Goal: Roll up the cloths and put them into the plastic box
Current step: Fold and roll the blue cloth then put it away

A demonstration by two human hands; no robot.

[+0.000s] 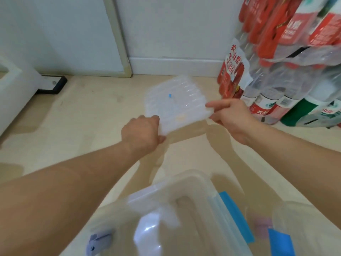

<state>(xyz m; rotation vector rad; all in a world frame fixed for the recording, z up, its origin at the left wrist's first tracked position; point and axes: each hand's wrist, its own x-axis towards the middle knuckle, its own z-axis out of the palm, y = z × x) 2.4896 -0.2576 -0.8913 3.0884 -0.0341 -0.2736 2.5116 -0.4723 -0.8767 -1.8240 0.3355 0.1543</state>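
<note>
Both arms stretch forward. Left hand (143, 131) grips the clear lid (175, 106) at its 7 o'clock corner; right hand (230, 117) pinches its 3 o'clock edge. Plastic box (166, 187) lies at 6 o'clock.

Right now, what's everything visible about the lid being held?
The lid is clear, ridged plastic, roughly rectangular with rounded corners, with a small blue mark near its middle. It is off the box, tilted over the floor ahead. The left hand grips its near corner, the right hand pinches its right edge. Motion blur hides finer detail.
</note>
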